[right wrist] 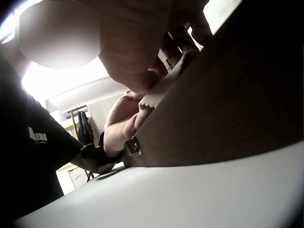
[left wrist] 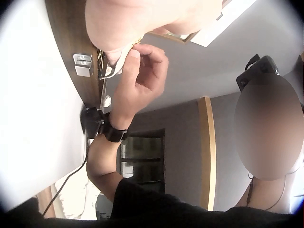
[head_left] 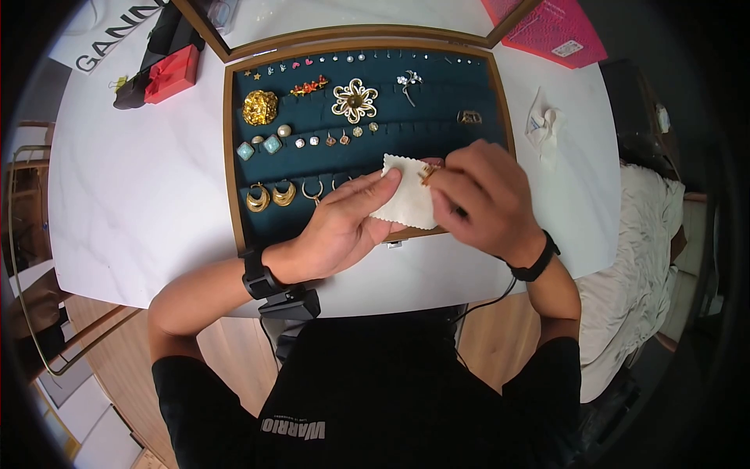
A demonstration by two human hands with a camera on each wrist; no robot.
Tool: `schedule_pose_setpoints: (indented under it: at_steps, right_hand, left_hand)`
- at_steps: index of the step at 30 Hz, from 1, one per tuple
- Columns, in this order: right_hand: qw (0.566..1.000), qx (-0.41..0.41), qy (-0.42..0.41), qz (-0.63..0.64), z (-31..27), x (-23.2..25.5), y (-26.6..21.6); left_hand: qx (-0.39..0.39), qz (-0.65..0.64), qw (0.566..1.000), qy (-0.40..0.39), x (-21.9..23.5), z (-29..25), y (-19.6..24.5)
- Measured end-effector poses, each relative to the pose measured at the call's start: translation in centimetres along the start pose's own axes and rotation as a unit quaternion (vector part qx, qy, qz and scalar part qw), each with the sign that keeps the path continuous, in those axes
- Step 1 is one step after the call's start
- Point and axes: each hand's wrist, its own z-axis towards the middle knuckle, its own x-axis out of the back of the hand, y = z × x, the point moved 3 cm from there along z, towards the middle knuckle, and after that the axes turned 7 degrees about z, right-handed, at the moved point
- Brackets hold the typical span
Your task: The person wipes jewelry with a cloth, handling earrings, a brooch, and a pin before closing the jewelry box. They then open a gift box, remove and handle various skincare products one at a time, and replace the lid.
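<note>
My left hand (head_left: pixel 344 223) holds a small white cloth (head_left: pixel 406 199) with a zigzag edge, its thumb lying on top of the cloth. Over the cloth's right side, my right hand (head_left: pixel 488 199) pinches a small gold piece of jewellery (head_left: pixel 426 175); its exact kind I cannot tell. Both hands are above the front of a wooden jewellery box (head_left: pixel 233 156) lined with dark green fabric. Gold hoop earrings (head_left: pixel 258 198) sit in the front row, left of the hands. In the left wrist view, the right hand (left wrist: pixel 142 78) has its thumb and fingertips together at the cloth.
Rows of earrings and brooches, including a flower brooch (head_left: pixel 355 101), fill the box. Its glass lid stands raised at the back. A red gift box (head_left: pixel 171 74) lies left, a pink package (head_left: pixel 558 35) back right, and a crumpled white cloth (head_left: pixel 544 125) right on the white table (head_left: pixel 141 187).
</note>
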Motion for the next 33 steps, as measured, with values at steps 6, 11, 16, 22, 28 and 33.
schedule_pose_setpoints:
  at_steps: [6,11,16,22,28,33]
  right_hand:
    - [1.000,-0.002,0.000,0.002,-0.1,0.3,0.3]
    - [1.000,0.013,0.000,0.009,0.0,-0.3,-0.3]
    - [1.000,-0.006,0.004,-0.011,0.1,0.4,0.3]
    - [1.000,-0.012,0.012,0.003,0.2,0.4,0.2]
    - [1.000,-0.002,-0.001,-0.004,0.4,0.0,-0.6]
    - [1.000,-0.018,0.014,-0.015,0.1,0.0,0.0]
  left_hand:
    - [-0.037,0.255,0.964,0.061,0.7,-0.1,-0.3]
    - [0.002,0.000,1.000,-0.007,0.2,0.0,-0.2]
    - [-0.022,0.052,0.998,-0.016,0.4,0.0,-0.1]
    - [-0.012,0.034,0.999,0.005,0.3,0.0,-0.3]
    - [0.003,-0.020,1.000,0.002,0.0,0.0,0.0]
    - [0.002,-0.015,1.000,-0.001,-0.2,0.0,0.0]
